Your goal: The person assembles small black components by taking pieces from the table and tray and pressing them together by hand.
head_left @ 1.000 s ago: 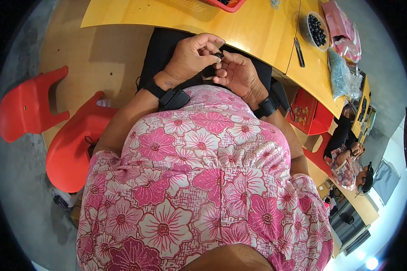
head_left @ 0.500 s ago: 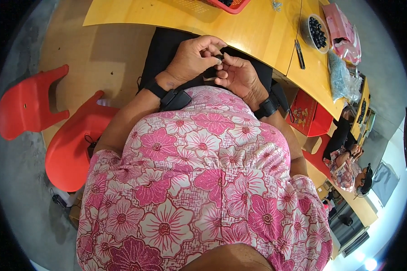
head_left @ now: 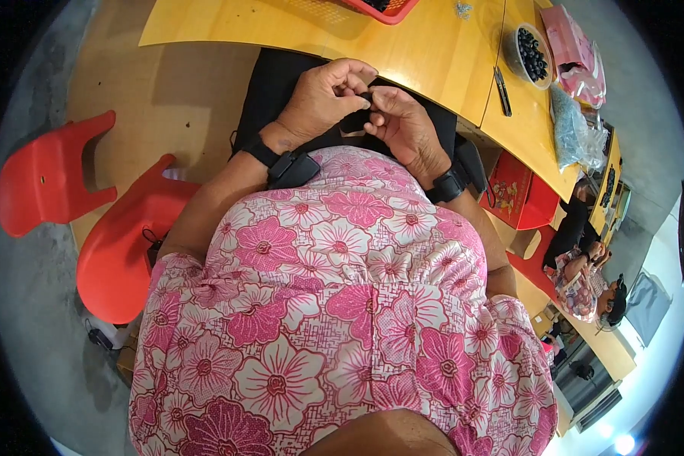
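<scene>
Just off the table's near edge, over my lap, my two hands meet at the fingertips. Between thumb and fingers my left hand (head_left: 325,97) pinches a small black part (head_left: 367,96), mostly hidden by the fingers. From the other side my right hand (head_left: 404,125) closes its thumb and index finger on the same part, its other fingers curled. The part is too small and covered to name its kind. Both wrists wear black bands, each with a dark box.
On the yellow table (head_left: 418,57) stand a red basket (head_left: 391,14), a clear bowl of black parts (head_left: 532,55) and a black cutter or pen-like tool (head_left: 502,92). Plastic bags (head_left: 570,125) lie at right. Red chairs (head_left: 125,243) stand left; another person (head_left: 581,281) sits far right.
My right hand's fingers have shifted slightly and curled in closer around the small black part. My left hand keeps its pinch almost unmoved.
</scene>
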{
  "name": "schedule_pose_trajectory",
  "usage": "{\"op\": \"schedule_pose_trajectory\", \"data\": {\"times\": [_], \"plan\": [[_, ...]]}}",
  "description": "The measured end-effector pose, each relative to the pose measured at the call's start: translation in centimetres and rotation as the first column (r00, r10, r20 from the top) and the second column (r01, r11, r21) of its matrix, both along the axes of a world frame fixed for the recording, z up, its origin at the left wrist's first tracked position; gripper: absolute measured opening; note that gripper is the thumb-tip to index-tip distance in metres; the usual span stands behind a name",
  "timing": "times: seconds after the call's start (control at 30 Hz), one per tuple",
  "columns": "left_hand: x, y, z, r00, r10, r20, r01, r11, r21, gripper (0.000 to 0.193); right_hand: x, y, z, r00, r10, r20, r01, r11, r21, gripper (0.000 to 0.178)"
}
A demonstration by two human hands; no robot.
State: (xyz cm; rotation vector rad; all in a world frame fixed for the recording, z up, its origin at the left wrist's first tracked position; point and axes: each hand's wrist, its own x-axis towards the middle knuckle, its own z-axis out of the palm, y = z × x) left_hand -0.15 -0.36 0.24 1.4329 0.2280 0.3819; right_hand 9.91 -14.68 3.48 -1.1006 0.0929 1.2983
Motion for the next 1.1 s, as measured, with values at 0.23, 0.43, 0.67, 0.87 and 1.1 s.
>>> {"op": "schedule_pose_trajectory", "data": {"times": [0.23, 0.43, 0.67, 0.87, 1.1], "plan": [[0.0, 0.2, 0.0, 1.0, -0.019, -0.008, 0.019, 0.998, -0.066, 0.035, -0.1, 0.1, -0.5, 0.981, -0.06, 0.185, 0.076, 0.994, -0.079, 0.014], [-0.2, 0.4, 0.0, 0.998, -0.052, -0.028, 0.052, 0.999, 0.004, 0.036, 0.7, 0.1, -0.3, 0.979, 0.03, 0.202, -0.017, 0.998, -0.065, 0.015], [0.0, 0.4, 0.0, 0.999, -0.032, -0.032, 0.029, 0.994, -0.101, 0.035, 0.8, 0.2, -1.3, 0.912, 0.064, 0.406, -0.045, 0.997, -0.056, 0.017], [-0.1, 0.7, -0.3, 0.998, -0.059, -0.034, 0.057, 0.997, -0.055, 0.036, 0.7, 0.2, -1.9, 0.912, 0.019, 0.41, -0.013, 1.0, -0.016, 0.015], [-0.3, 0.6, 0.4, 0.996, -0.077, -0.05, 0.077, 0.997, 0.005, 0.036, 0.9, 0.0, -1.4, 0.979, 0.059, 0.197, -0.061, 0.998, 0.005, 0.015]]}}
